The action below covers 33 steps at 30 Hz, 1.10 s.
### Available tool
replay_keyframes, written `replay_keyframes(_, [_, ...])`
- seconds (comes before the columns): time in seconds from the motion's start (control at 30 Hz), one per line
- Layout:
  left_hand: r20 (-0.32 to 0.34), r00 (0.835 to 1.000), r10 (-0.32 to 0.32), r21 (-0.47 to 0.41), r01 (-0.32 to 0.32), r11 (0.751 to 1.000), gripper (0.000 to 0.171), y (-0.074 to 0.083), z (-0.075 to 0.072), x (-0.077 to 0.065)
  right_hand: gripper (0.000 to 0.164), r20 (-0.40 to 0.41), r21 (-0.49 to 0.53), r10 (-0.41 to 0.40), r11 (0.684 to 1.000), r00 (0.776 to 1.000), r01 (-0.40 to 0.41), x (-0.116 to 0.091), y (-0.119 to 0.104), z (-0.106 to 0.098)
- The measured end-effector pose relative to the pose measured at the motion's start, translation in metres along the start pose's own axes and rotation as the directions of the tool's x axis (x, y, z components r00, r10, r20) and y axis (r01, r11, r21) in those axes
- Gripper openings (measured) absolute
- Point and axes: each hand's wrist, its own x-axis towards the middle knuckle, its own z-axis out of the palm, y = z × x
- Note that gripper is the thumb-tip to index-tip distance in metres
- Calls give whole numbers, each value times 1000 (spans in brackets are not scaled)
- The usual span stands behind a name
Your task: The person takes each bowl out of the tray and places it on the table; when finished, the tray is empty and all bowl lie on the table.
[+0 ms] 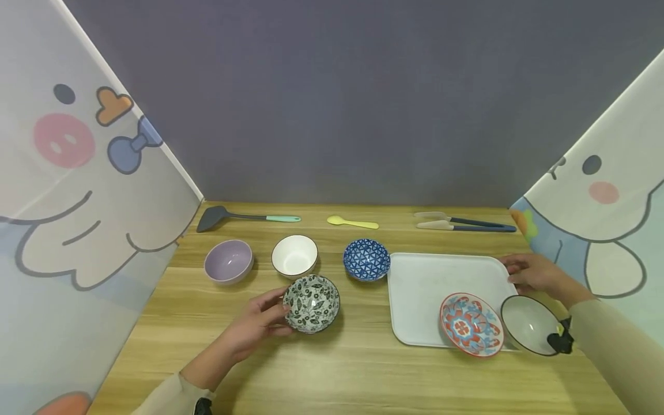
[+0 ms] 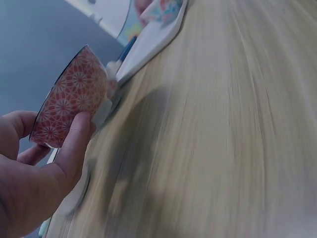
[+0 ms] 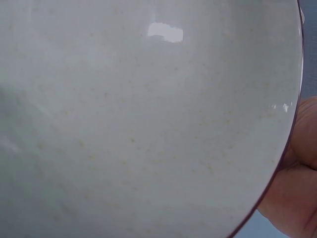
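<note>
My left hand (image 1: 256, 323) holds a bowl (image 1: 311, 304) by its left side, thumb at the rim. Its inside has a dark leafy print, and the outside (image 2: 69, 99) is red with pale flower shapes. It is tilted above the table, its shadow below. My right hand (image 1: 534, 275) grips the right edge of a white tray (image 1: 430, 288) with bent fingers. Nearer me, a dark-rimmed white bowl (image 1: 529, 325) overlaps the tray's right corner under my wrist and fills the right wrist view. Beside it, a red-and-blue patterned bowl (image 1: 471, 324) overlaps the tray's front edge.
Behind my left hand stand a purple bowl (image 1: 229, 262) and a white bowl (image 1: 294, 255); a blue patterned bowl (image 1: 366, 260) is at the tray's left edge. Along the back lie a dark spatula (image 1: 212, 218), a yellow spoon (image 1: 353, 222) and tongs (image 1: 467, 227). Printed side panels and a grey back wall enclose the table.
</note>
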Motion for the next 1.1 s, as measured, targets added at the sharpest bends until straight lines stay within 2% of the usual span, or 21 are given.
replay_keyframes(0.17, [-67,998,-7,0,7,1000,68,-5,-26,-18,60,-7,11,-5,1000,1000,5,-1,2,-1])
replay_keyframes(0.4, [-165,986,-30,11,32,999,70,-16,-60,-46,60,-12,3,-4,1000,1000,4,-3,6,1])
replay_keyframes(0.63, [-241,970,-18,3,19,1000,73,-23,-83,-67,58,-11,5,-13,1000,1000,13,-4,7,0])
replay_keyframes(0.77, [-273,962,-4,-10,2,1000,67,-27,-94,-76,58,-11,9,-9,1000,1000,9,-3,8,-1])
replay_keyframes(0.93, [-264,964,16,-37,-27,999,49,-33,-111,-85,58,-12,13,-5,1000,1000,5,-2,8,0])
replay_keyframes(1.1, [-226,973,35,-59,-49,997,45,-34,-129,-94,60,-12,24,-7,1000,1000,7,-1,6,1])
